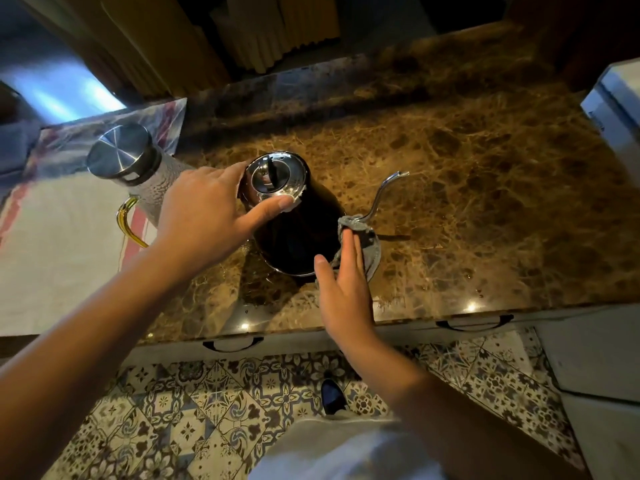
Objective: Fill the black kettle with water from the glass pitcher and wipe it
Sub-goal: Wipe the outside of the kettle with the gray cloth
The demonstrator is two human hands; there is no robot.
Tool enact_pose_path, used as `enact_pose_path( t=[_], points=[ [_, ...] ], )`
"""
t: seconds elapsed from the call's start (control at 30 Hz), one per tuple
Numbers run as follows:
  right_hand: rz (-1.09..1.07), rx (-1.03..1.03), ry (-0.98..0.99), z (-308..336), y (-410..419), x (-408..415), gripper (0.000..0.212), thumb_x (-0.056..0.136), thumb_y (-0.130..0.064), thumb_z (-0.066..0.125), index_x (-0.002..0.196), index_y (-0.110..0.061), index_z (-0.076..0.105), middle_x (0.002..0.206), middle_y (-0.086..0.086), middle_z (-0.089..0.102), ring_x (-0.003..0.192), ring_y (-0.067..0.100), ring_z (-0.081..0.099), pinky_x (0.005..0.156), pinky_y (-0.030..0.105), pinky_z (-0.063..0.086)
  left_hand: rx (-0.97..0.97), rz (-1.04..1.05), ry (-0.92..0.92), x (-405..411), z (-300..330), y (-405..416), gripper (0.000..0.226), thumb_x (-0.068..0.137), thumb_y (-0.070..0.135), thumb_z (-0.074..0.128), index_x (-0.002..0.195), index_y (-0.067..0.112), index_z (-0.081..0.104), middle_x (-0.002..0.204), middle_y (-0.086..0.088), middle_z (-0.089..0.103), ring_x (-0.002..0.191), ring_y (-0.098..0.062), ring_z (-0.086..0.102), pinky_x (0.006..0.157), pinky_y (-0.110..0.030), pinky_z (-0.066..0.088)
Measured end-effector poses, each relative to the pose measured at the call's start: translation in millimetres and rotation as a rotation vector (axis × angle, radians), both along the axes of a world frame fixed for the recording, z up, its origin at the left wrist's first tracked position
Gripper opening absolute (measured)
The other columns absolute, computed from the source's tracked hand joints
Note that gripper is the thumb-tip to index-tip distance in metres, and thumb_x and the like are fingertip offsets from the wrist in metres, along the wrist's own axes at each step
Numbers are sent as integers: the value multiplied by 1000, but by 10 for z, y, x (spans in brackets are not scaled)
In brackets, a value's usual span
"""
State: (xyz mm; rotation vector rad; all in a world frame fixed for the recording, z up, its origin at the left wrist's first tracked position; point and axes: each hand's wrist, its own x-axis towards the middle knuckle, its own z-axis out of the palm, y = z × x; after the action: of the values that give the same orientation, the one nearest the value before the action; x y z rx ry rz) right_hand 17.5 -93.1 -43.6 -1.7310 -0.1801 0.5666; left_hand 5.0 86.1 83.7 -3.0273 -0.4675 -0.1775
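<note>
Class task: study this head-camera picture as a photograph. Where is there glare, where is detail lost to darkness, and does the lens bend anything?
Head view: small bright glints sit on the marble counter near its front edge; the kettle body is so dark that surface detail vanishes, while its lid and the pitcher cap shine; wide-angle distortion curves the counter edge and stretches both forearms.
</note>
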Motion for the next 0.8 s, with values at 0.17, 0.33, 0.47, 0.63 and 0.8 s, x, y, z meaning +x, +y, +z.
enact_pose_path(
  t=[0.17, 0.33, 0.47, 0.63, 0.8],
  points=[
    [4, -43, -157, -206, 60, -281, 78, 100, -59, 35, 163, -29, 0, 170, -13, -6, 158, 8, -1, 127, 42, 16, 79, 61, 29, -20, 6, -106, 104, 86, 90, 12, 138, 13, 59, 77, -10, 64, 69, -23, 51, 64, -35, 37],
    [106, -219, -562, -365, 89, -638, 82, 100, -54, 43, 162, -13, 8, 171, 10, -8, 160, 25, -4, 127, 47, 16, 145, 92, 105, 10, 45, -158, 109, 85, 92, 7, 145, 13, 54, 62, -2, 43, 62, -25, 49, 59, -34, 33],
    [41, -114, -702, -273, 172, -456, 76, 101, -43, 48, 158, 0, 23, 169, 22, 9, 159, 34, 8, 124, 54, 22, 150, 95, 119, -4, 73, -153, 107, 88, 88, 12, 153, 9, 44, 57, 3, 32, 62, -23, 46, 60, -33, 30],
    [-44, -84, -486, -88, 284, 19, 76, 102, -48, 37, 161, -6, 12, 170, 10, 10, 157, 16, 1, 128, 42, 10, 167, 108, 144, -1, 111, -195, 108, 85, 87, 11, 155, 10, 41, 57, 3, 29, 63, -23, 45, 59, -33, 31],
    [16, -134, -502, -199, 105, 0, 69, 104, -36, 45, 162, -10, 17, 171, 8, 13, 159, 18, 8, 127, 36, 18, 202, 114, 159, 15, 139, -238, 110, 80, 87, 9, 157, 14, 38, 54, 0, 32, 58, -19, 40, 52, -31, 26]
  ],
)
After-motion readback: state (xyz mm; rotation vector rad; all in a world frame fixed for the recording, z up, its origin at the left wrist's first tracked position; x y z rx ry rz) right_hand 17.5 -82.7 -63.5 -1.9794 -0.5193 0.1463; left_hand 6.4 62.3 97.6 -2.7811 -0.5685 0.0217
